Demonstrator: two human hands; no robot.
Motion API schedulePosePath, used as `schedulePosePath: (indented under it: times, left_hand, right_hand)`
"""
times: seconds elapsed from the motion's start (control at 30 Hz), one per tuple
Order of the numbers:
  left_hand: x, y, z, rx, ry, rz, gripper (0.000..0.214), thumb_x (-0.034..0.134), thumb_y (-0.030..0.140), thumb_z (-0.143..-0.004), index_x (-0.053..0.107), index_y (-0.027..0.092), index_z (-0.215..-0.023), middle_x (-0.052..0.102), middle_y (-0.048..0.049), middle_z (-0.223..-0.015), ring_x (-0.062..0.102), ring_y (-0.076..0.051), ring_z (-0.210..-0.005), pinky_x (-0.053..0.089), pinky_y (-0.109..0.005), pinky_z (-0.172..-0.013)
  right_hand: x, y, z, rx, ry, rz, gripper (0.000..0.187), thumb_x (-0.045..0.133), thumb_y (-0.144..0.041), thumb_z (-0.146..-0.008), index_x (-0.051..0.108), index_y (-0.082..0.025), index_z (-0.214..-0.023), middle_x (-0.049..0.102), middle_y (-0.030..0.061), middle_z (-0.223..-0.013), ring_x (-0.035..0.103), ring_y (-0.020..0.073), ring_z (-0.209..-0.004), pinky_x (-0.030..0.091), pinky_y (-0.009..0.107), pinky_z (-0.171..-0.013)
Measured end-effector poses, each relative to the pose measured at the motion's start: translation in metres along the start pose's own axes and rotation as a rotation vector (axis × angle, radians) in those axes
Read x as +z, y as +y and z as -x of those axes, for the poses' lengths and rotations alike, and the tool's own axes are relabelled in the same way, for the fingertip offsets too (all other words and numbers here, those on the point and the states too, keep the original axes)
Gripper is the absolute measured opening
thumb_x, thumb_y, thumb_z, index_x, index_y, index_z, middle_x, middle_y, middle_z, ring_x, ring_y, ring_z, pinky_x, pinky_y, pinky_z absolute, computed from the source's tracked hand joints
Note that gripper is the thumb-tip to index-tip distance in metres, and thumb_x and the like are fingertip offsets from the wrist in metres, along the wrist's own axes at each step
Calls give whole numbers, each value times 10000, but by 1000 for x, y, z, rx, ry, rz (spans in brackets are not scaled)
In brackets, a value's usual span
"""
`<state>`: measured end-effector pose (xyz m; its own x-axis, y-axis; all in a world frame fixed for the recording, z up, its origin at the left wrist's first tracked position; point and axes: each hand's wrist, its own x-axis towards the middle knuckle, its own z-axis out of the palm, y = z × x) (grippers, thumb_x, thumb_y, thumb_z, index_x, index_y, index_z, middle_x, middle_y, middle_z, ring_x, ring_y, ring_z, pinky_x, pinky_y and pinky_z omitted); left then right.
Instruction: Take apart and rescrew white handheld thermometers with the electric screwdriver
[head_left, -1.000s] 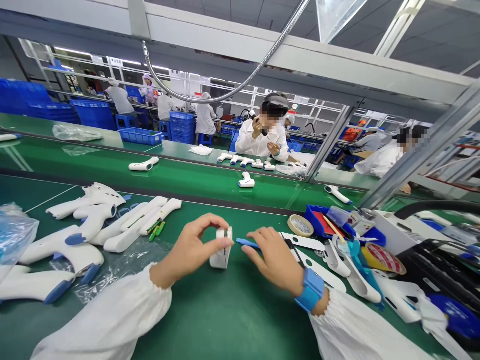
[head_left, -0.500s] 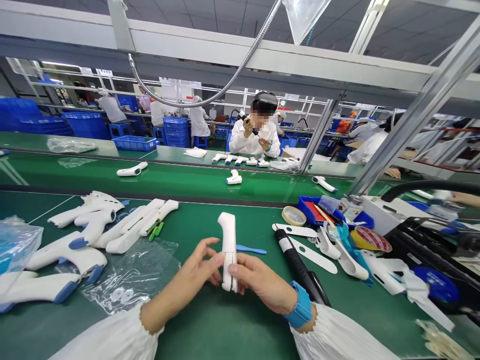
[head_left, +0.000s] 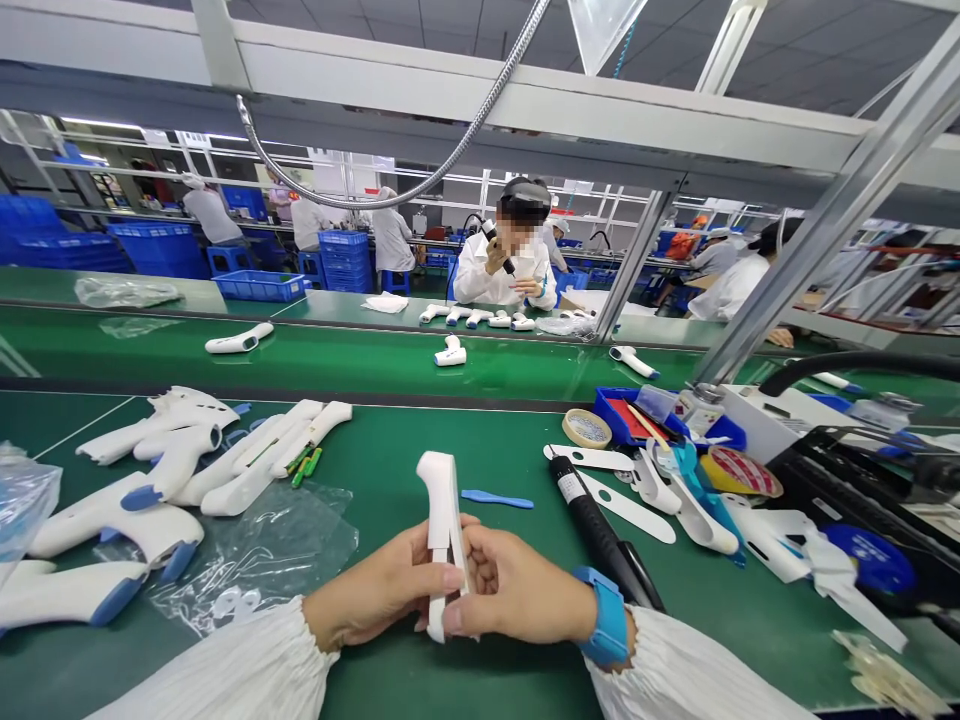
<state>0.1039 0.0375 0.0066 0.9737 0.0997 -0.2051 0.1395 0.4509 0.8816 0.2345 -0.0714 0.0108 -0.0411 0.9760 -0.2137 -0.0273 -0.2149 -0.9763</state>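
Our left hand (head_left: pixel 382 585) and right hand (head_left: pixel 517 585) close on a white gun-shaped plastic housing (head_left: pixel 442 525) from opposite sides, fingers curled and pinching its narrow handle between them. The housing stands almost upright above the green table (head_left: pixel 390 450), with its wider head on top and the end of the handle pointing down toward us. A blue wristband (head_left: pixel 607 617) circles our right wrist.

Just beyond our hands lies a small blue plastic spatula (head_left: pixel 496 499). To its right, a black electric screwdriver (head_left: pixel 589 525) rests on the table, its lower end close to our right wrist, beside long white plastic strips (head_left: pixel 626 507). Farther right are a roll of masking tape (head_left: pixel 586 428) and a blue tray (head_left: pixel 619 415).

To our left, white housings with blue parts (head_left: pixel 124 530) lie in a loose heap near a clear plastic bag (head_left: pixel 255 555). Past the table, a green conveyor belt (head_left: pixel 337 365) carries single white housings (head_left: pixel 450 352). Across it, a co-worker (head_left: pixel 502 265) in a white coat raises one hand near a dark tool, with a row of white housings (head_left: pixel 469 317) just in front. Blue crates (head_left: pixel 259 286) stand farther back.
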Motion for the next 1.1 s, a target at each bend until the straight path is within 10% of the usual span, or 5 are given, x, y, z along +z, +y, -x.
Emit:
schedulePosePath:
  times: [0.27,0.43,0.77,1.1]
  left_hand:
    - [-6,-7,-1,-10,-273,98,329,638,237,-689,599,120,-994,631,-64,-793,579,-138,-618,443,-246,-565]
    - [-16,-13,4,-9,-310,344,398,480,194,-669,564,109,-1049,448,60,-413,392,-76,-336,480,-332,-528]
    - [-11,17,22,-53,127,-304,429,469,160,-732,437,232,-1154,386,73,-636,286,-29,-392,308,-151,-356]
    - [-12,28,17,-77,249,-541,444,506,383,-810,406,192,-1199,346,88,-574,277,-54,-431,215,-184,-393]
  right_hand:
    - [17,4,1,-15,-125,-323,514,652,-133,-541,480,-177,-1023,567,-36,-725,517,87,-582,382,208,-529]
    - [17,14,16,-88,-31,-634,287,673,-217,-514,423,-180,-651,384,-95,-459,450,77,-451,317,206,-472]
    - [14,10,16,-115,144,-40,467,668,-449,-673,523,-176,-1022,558,18,-873,497,141,-778,393,275,-709]
    - [-6,6,11,-202,524,-121,251,591,-365,-773,485,-179,-903,568,39,-910,532,115,-676,409,254,-593]
